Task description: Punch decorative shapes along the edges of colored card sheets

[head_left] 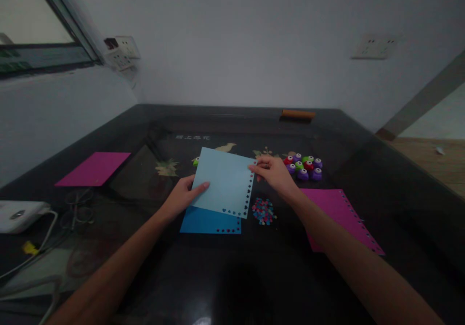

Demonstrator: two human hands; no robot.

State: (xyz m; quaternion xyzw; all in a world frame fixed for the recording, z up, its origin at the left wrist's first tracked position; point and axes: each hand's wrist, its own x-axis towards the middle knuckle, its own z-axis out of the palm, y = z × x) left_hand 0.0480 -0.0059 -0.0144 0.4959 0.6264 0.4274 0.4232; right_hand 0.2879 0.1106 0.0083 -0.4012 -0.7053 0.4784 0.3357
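The dark glossy surface (pixel 225 276) carries a blue sheet (pixel 207 222), two magenta sheets (pixel 95 168) (pixel 337 208) and paper confetti (pixel 264 210). Small colourful punches (pixel 304 166) stand together near its far side.

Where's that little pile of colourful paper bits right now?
The confetti pile lies on the dark table near the middle, just right of the light blue sheet and below the right hand.

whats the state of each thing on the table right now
light blue sheet: lifted, held by both hands, hearts punched along two edges
left hand: grip shut on sheet
right hand: pinching sheet's corner
dark blue sheet: flat, partly covered
punches: clustered, untouched
confetti: loose pile
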